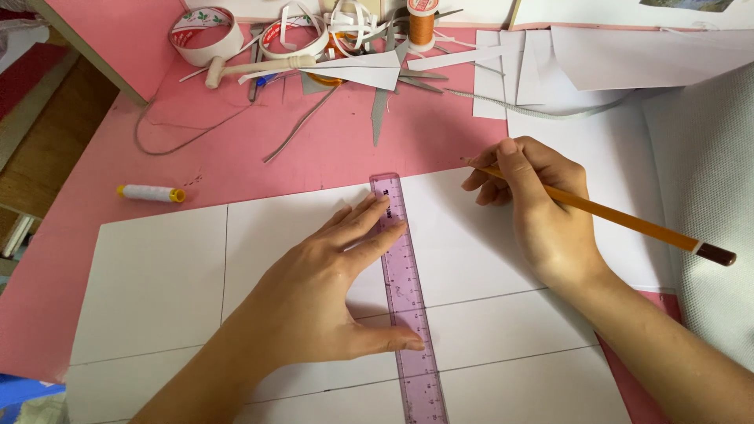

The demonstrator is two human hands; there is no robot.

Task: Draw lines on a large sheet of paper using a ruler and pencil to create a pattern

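Pink ruler (404, 298) mid-frame: my left hand (330, 294) presses it flat, open; right hand (542, 204) grips pencil (613, 220); tape roll (206, 33), upper left, perhaps red-printed.

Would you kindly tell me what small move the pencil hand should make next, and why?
Probably bring the pencil tip left to the ruler's right edge near its top. The left hand already presses the ruler flat on the white card, while the right hand holds the tip away from that edge.
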